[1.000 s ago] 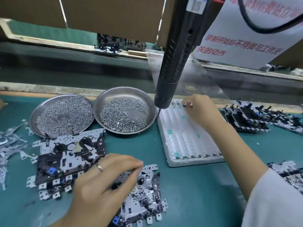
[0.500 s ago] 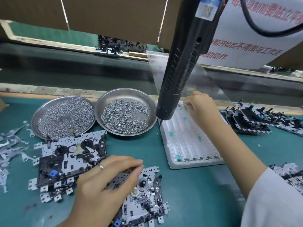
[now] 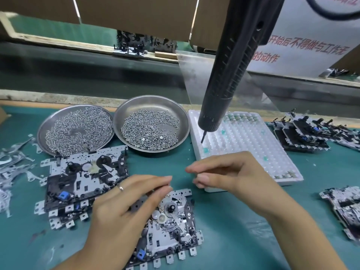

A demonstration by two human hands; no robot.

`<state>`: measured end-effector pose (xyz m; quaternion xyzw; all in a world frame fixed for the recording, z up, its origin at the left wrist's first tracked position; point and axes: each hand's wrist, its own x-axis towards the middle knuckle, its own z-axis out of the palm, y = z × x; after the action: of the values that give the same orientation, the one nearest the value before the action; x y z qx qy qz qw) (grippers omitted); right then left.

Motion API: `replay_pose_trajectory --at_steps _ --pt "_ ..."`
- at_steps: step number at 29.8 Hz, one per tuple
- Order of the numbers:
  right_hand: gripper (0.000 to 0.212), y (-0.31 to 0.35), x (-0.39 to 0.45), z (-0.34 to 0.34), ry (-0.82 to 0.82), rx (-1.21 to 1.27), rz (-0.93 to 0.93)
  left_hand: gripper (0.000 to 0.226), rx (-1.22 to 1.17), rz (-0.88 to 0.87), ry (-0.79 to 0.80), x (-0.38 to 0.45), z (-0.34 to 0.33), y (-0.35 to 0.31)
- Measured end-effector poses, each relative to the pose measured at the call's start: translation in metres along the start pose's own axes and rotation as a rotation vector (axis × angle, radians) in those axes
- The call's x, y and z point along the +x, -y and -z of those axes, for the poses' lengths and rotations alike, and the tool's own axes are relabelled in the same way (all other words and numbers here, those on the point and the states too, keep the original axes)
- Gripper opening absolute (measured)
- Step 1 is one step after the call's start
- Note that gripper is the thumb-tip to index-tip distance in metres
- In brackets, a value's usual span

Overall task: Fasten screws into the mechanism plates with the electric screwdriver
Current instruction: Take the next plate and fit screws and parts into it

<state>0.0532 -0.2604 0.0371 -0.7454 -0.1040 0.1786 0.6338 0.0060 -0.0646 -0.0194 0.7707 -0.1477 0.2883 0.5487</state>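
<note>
Silver-and-black metal mechanism plate [image 3: 165, 227], near centre of green bench [image 3: 233, 240]: left hand [image 3: 124, 209] steadies it, fingers straight. Right hand [image 3: 229, 178] pinches something unseen. Black electric screwdriver [image 3: 229, 71] hangs unheld, far right.

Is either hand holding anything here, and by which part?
The left hand rests on the mechanism plate, fingers straight. The right hand has thumb and fingers pinched together; any part between them is too small to see.
</note>
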Motion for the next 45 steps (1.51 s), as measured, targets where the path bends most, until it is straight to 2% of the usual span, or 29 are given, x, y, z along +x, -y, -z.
replay_pose_trajectory --at_steps 3,5,8,18,23,30,37,42,45 --pt "0.032 -0.007 0.003 -0.018 -0.043 0.143 0.046 0.021 -0.014 0.027 0.021 -0.001 0.0 0.003" --pt "0.031 -0.013 0.003 -0.028 -0.062 0.178 0.061 0.028 -0.045 0.09 0.023 -0.004 0.001 0.005" --pt "0.028 -0.021 0.0 -0.037 -0.057 0.242 0.08 0.027 -0.125 0.175 0.025 -0.007 0.002 0.007" --pt "0.025 -0.026 -0.001 -0.042 -0.056 0.269 0.118 0.021 -0.119 0.157 0.064 -0.006 0.002 0.007" --pt "0.025 -0.026 -0.003 -0.043 -0.088 0.201 0.139 0.021 -0.102 0.16 0.086 -0.004 0.003 0.007" --pt "0.02 -0.029 -0.005 -0.045 -0.103 0.065 0.282 0.031 -0.05 0.039 0.072 -0.007 0.003 0.005" --pt "0.016 -0.032 -0.004 -0.043 -0.088 0.017 0.363 0.036 -0.034 0.047 0.129 -0.004 0.006 0.005" --pt "0.02 -0.035 -0.005 -0.042 -0.123 -0.077 0.422 0.034 0.077 -0.025 0.183 0.001 0.009 0.003" --pt "0.017 -0.041 -0.01 -0.043 -0.189 -0.222 0.473 0.032 0.185 -0.11 0.23 0.002 0.011 0.001"
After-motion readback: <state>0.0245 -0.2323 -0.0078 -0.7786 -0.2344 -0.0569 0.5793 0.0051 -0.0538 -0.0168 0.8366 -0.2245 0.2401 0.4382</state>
